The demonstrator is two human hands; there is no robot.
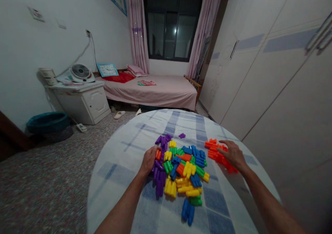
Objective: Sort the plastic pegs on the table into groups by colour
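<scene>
Light: dim indoor, cool bluish cast. Window [169, 23] at 12 o'clock: black panes with one small bright reflection. Shadows: soft and short, under my left hand [149, 160] and beneath the blocks [181, 168]. Wardrobe doors [272, 71] at 3 o'clock: pale, evenly lit. Distortion: wide lens bows the walls and doors toward the edges. Blur: door handle [320, 35] at 2 o'clock is smeared; my forearms at 6 o'clock are soft. Floor [52, 178] at 8 o'clock: dark and grainy.

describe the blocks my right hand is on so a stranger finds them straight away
Find the round table with the blue-checked cloth. In its middle lies a big pile of mixed-colour plastic blocks; just right of that pile, a small cluster lies partly under the right hand. Unlike the pile, it is all orange.
</scene>
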